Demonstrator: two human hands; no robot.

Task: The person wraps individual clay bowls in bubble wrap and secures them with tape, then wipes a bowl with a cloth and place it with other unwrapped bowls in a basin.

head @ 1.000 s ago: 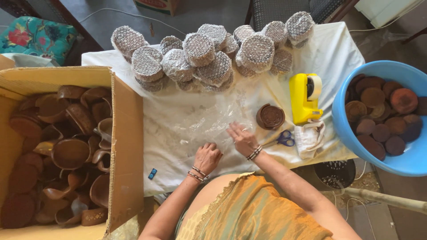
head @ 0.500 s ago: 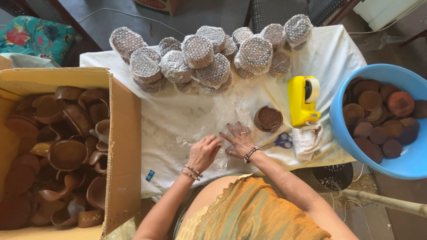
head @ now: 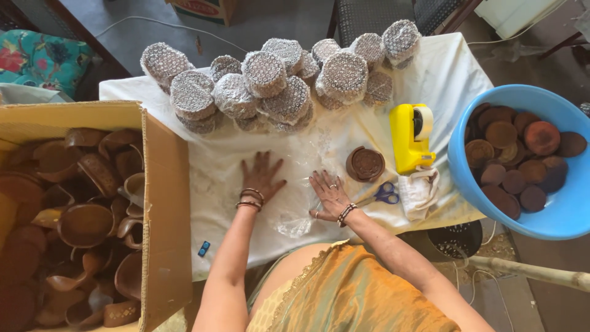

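wrapped stack: a heap of round discs wrapped in clear bubble wrap (head: 283,80), at twelve o'clock on the white cloth
tape holder: a yellow plastic tape dispenser (head: 410,138), at two o'clock
scissors: small blue-handled scissors (head: 385,193), just below the dispenser
tub: a blue plastic tub (head: 553,221) of brown clay discs, at three o'clock
carton: an open cardboard box (head: 161,203) of brown clay cups, at nine o'clock
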